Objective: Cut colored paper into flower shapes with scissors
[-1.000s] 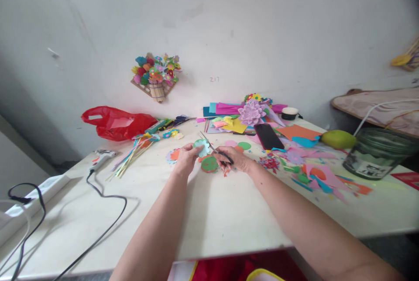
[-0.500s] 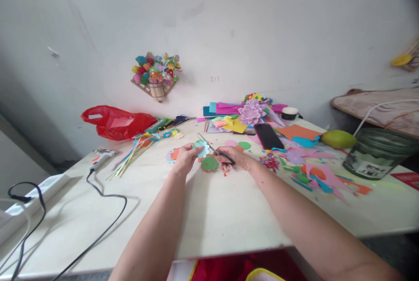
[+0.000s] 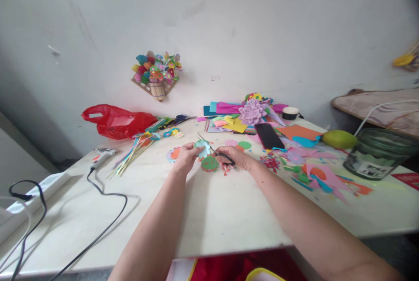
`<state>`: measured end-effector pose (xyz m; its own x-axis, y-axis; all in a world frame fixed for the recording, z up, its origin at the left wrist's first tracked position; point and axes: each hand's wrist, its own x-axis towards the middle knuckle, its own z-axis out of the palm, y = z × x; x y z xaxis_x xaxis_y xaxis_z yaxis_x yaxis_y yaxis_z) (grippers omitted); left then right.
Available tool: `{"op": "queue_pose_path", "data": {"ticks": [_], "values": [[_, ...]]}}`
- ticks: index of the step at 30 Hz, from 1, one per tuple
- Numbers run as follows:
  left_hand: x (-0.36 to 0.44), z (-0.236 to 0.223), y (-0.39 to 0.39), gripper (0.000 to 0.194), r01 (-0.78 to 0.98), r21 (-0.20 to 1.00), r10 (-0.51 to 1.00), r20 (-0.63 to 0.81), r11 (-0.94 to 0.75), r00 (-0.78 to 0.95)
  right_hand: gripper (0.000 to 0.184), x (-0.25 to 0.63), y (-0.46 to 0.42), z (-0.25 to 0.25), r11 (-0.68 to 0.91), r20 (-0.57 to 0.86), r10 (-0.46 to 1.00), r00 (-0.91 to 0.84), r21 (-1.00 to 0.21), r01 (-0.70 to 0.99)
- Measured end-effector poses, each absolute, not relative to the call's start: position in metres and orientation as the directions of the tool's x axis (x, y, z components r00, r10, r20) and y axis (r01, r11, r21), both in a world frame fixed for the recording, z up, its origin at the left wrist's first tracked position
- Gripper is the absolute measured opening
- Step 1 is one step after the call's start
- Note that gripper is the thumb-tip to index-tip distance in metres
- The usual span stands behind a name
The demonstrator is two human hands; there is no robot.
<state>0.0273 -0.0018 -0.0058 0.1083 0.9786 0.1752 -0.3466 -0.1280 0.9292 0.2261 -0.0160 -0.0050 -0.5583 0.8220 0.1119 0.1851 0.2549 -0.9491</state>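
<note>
Between the fingers of my left hand (image 3: 186,158) is a light blue flower cutout (image 3: 205,149), with a green edge showing behind it. My right hand (image 3: 235,157) is closed round the black handles of a pair of scissors (image 3: 225,157). The blades point up and to the left, right at the flower's edge; whether they touch it I cannot tell. Just below lies a green round cutout (image 3: 209,163) on the table, with small reddish scraps (image 3: 226,169) under my right hand. Other cutouts, lilac and orange (image 3: 172,155), lie left of my left hand.
A glue gun (image 3: 104,157) with a black cord and a power strip (image 3: 39,191) lie left. Behind are thin strips (image 3: 134,155) and a red plastic bag (image 3: 119,121). On the right are a phone (image 3: 269,136), coloured scraps (image 3: 322,176), a green fruit (image 3: 339,139) and a glass jar (image 3: 376,154).
Almost nothing differs. Both hands, the scissors and the light blue flower stay in nearly the same place, and the view has shifted very slightly.
</note>
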Motion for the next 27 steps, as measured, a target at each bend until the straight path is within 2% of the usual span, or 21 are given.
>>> {"op": "queue_pose_path", "data": {"ticks": [16,27], "values": [[0.034,-0.006,-0.003,0.021,-0.415,0.898,0.980,0.189,-0.148,0.058,0.030,0.219,-0.018,-0.006,0.198,0.124,0.838,-0.531,-0.977,0.084],[0.041,-0.006,-0.005,0.018,-0.436,0.883,0.976,0.214,-0.175,0.042,0.029,0.215,-0.020,-0.006,0.224,0.160,0.855,-0.494,-0.972,0.072]]}}
